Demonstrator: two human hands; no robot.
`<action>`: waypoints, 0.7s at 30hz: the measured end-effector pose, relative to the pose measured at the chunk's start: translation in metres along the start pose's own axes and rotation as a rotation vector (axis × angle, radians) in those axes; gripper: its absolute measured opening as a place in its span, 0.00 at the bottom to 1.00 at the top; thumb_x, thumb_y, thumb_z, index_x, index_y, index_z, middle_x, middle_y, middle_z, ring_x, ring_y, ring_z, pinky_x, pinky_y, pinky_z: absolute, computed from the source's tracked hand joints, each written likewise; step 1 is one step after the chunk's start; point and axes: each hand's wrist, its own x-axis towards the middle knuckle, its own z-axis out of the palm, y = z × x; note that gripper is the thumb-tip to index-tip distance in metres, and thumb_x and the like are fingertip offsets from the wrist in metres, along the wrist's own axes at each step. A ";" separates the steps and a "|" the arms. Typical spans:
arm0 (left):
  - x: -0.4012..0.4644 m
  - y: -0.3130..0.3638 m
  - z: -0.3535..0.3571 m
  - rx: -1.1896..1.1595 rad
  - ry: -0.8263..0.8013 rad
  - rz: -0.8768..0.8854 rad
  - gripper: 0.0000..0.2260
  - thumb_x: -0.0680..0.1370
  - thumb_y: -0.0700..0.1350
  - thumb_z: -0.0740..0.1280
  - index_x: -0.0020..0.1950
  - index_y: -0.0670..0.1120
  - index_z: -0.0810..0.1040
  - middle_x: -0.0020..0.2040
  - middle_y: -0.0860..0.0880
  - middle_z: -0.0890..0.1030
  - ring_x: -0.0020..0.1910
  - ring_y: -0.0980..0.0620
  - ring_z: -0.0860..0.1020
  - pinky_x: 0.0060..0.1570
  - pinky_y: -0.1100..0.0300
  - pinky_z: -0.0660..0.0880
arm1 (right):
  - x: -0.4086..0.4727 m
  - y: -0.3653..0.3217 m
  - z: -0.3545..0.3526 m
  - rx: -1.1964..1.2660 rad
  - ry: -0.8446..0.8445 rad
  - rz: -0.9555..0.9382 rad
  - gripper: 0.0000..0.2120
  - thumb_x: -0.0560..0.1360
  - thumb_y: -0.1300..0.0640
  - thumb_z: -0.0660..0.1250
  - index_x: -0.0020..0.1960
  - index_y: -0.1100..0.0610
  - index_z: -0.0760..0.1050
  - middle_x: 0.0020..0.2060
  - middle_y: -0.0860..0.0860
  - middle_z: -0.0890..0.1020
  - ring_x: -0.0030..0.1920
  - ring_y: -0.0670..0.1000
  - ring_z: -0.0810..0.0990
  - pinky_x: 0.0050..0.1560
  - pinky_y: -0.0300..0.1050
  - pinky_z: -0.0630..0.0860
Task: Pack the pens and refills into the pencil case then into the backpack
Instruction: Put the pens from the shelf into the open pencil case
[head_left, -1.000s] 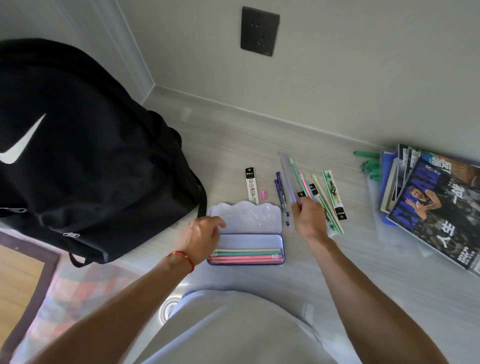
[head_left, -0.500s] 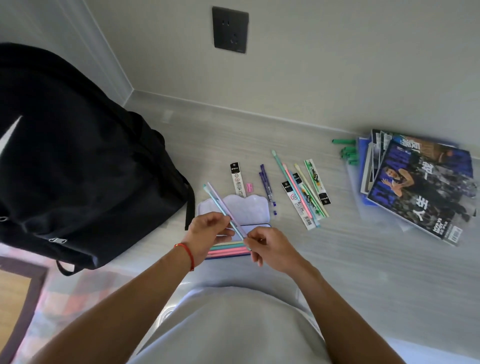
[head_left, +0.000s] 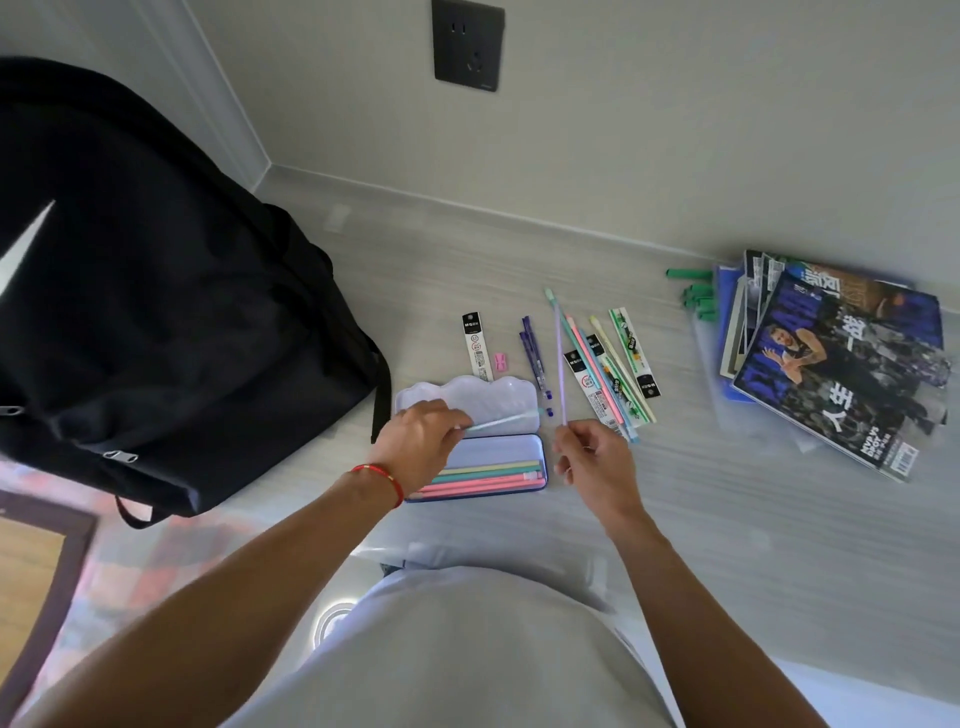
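An open lilac pencil case (head_left: 511, 447) lies on the pale floor with its lid folded back and several pastel pens (head_left: 485, 475) in its tray. My left hand (head_left: 418, 441) hovers over the case and pinches a light blue pen (head_left: 506, 420) that lies across the tray's back edge. My right hand (head_left: 595, 457), to the right of the case, grips the bottom of a purple pen (head_left: 560, 364) that points away from me. Loose pens and refill packs (head_left: 608, 371) lie beyond it. A black backpack (head_left: 156, 291) stands at the left.
A refill pack (head_left: 477, 347), a small pink eraser (head_left: 500, 361) and two dark purple pens (head_left: 535, 358) lie behind the case. A stack of magazines (head_left: 831, 358) and green clips (head_left: 693, 291) sit at the right by the wall. A patterned mat (head_left: 104, 561) lies at the lower left.
My hands held two pens together over the case; now they have parted, the left with the blue pen over the tray and the right with the purple pen beside it.
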 end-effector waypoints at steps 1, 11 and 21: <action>-0.002 -0.001 0.004 0.083 -0.037 0.025 0.07 0.78 0.43 0.66 0.52 0.48 0.83 0.45 0.45 0.82 0.43 0.41 0.80 0.41 0.50 0.79 | 0.000 0.003 -0.003 0.006 0.023 0.014 0.06 0.79 0.56 0.68 0.44 0.56 0.80 0.34 0.54 0.84 0.29 0.49 0.80 0.35 0.50 0.78; -0.007 0.004 0.032 0.449 -0.210 0.089 0.15 0.60 0.31 0.77 0.43 0.46 0.85 0.40 0.45 0.79 0.38 0.45 0.79 0.35 0.53 0.80 | -0.009 0.016 -0.020 -0.071 0.033 0.017 0.06 0.79 0.56 0.68 0.44 0.54 0.79 0.35 0.52 0.84 0.31 0.52 0.81 0.35 0.47 0.76; -0.010 -0.003 0.041 0.391 -0.238 0.048 0.14 0.61 0.32 0.77 0.41 0.47 0.84 0.37 0.48 0.79 0.38 0.46 0.77 0.35 0.54 0.80 | -0.010 0.015 -0.020 -0.219 0.004 -0.048 0.05 0.78 0.55 0.69 0.44 0.52 0.80 0.33 0.49 0.83 0.29 0.45 0.80 0.37 0.42 0.78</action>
